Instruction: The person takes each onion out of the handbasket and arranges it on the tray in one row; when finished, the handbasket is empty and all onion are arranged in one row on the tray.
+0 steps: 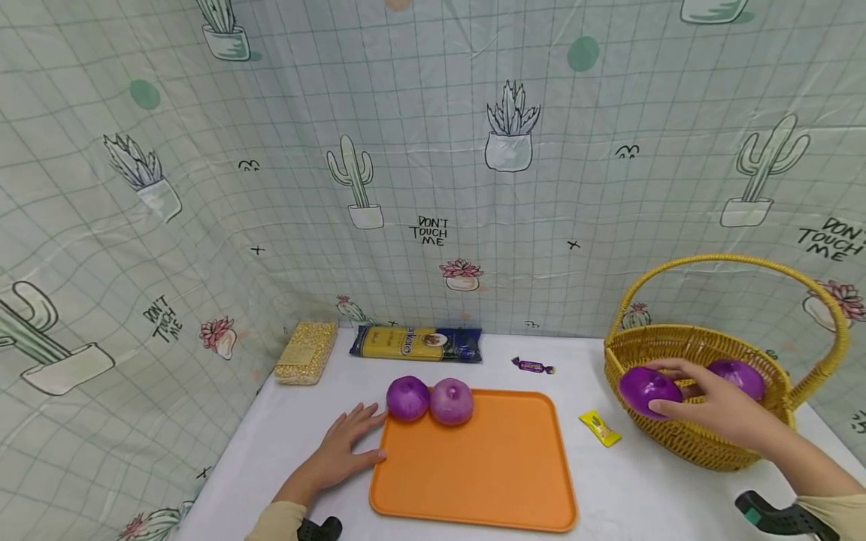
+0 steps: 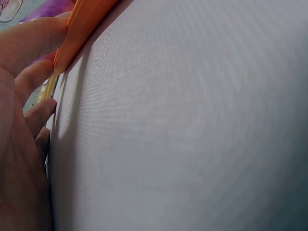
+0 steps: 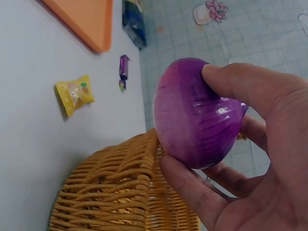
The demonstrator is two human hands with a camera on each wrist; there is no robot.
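Note:
My right hand [image 1: 720, 406] grips a purple onion [image 1: 651, 392] between thumb and fingers over the left rim of a wicker basket [image 1: 707, 448]. The right wrist view shows this onion [image 3: 197, 115] up close, glossy and above the basket's edge. Another purple onion [image 1: 739, 378] lies inside the basket, partly behind the hand. On an orange tray [image 1: 480, 473], two onions sit side by side at the far left corner: a darker onion [image 1: 407, 398] and a paler onion [image 1: 452, 401]. My left hand [image 1: 341, 448] touches the tray's left edge with fingers spread and fairly straight.
Between tray and basket lies a yellow-wrapped candy [image 1: 599, 428]; farther back is a purple-wrapped candy [image 1: 533, 366]. A blue and yellow pasta packet [image 1: 416, 343] and a bag of corn kernels [image 1: 306, 353] stand along the back. The basket's tall handle [image 1: 717, 258] arches over it.

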